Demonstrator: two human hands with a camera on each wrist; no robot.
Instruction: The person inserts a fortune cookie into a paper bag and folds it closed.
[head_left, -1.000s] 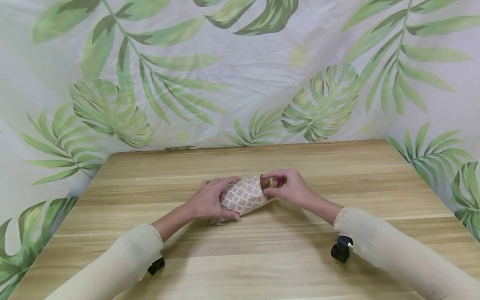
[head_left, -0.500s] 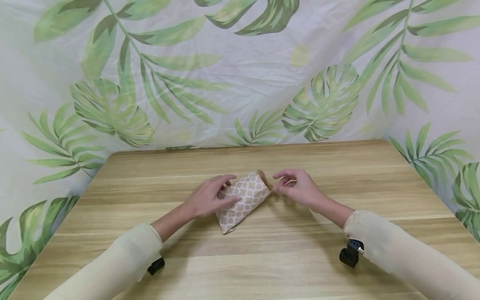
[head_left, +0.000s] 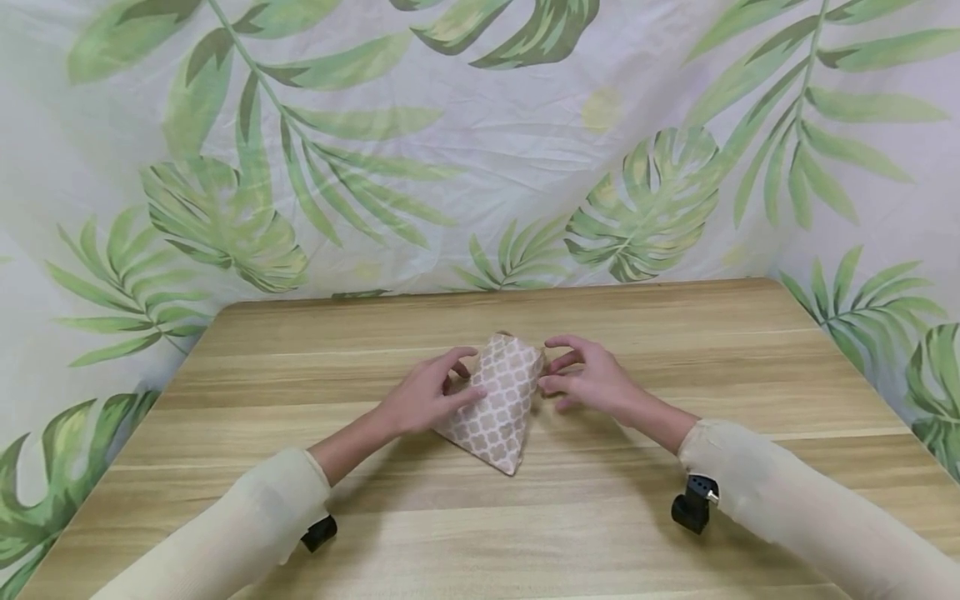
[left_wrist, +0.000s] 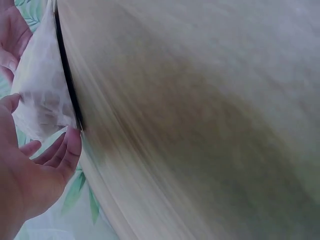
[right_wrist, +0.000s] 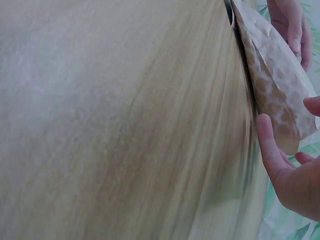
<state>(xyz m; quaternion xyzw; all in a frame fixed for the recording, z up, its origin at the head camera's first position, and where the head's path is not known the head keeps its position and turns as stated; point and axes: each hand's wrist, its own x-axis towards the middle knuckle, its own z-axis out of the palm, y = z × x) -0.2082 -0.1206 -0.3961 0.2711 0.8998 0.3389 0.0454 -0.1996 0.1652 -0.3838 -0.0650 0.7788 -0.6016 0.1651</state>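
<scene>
While the patterned pouch [head_left: 507,408] runs near-to-far, the left hand [head_left: 422,396] touches it, the right hand [head_left: 597,379] at its edge — both relaxed.

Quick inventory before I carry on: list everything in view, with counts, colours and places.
Patterned, paper-like pouch: one, tan with white lattice, on the table between the two hands, a corner pointing toward the person.
Wood-grain table: one, light brown, under the pouch and forearms.
Leaf-print cloth backdrop: at least one sheet, whitish with green leaves, behind and beside the table.
Small wrist-worn devices: two, black, one below each sleeve cuff.
Long sleeves: two, cream, over the forearms.
Left hand: one, bare, at the pouch's left side, thumb over its patterned face.
Right hand: one, bare, at the pouch's right edge.
</scene>
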